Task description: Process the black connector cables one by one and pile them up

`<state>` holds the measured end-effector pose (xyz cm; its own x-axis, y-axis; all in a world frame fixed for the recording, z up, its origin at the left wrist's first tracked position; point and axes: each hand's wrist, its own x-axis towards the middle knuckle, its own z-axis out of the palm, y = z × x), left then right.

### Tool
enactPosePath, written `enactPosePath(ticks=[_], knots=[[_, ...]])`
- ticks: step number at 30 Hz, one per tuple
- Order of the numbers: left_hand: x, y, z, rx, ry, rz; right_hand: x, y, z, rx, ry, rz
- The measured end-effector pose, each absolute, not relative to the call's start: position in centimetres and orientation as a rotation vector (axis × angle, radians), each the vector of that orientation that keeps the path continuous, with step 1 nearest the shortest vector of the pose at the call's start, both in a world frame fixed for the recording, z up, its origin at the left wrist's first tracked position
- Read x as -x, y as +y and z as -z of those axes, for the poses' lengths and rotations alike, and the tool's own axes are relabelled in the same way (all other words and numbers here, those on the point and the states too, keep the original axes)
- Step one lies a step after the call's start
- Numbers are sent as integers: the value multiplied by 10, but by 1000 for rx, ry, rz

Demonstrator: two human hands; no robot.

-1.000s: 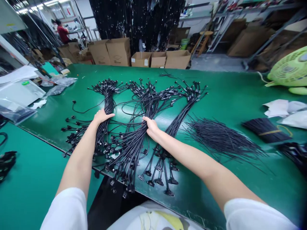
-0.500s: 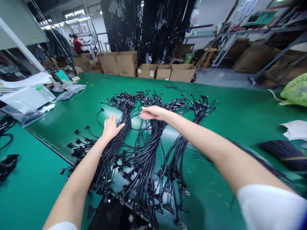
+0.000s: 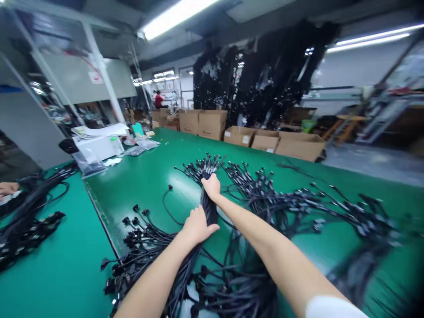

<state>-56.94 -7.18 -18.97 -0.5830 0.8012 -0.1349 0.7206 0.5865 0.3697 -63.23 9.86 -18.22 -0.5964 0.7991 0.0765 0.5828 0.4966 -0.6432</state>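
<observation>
I have my left hand [image 3: 198, 227] wrapped around the cable bundle [image 3: 209, 208] on the green table [image 3: 139, 176] and my right hand [image 3: 211, 186] just above it, fingers [image 3: 209, 182] curled snugly, a firm two-handed squeeze that holds the strands in one tight column.
</observation>
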Motion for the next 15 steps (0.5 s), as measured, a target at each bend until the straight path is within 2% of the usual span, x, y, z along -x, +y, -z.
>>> enactPosePath(ticks=[6,11,15], knots=[[571,-72,185,-1114,2497,-531,682,70,199,896,-2672,-509],[573,-76,186,-1143,2460,-537,697,71,211,938,-2684,-414],[578,-75,187,-1252,2409,-459,680,90,202,1005,-2633,-382]])
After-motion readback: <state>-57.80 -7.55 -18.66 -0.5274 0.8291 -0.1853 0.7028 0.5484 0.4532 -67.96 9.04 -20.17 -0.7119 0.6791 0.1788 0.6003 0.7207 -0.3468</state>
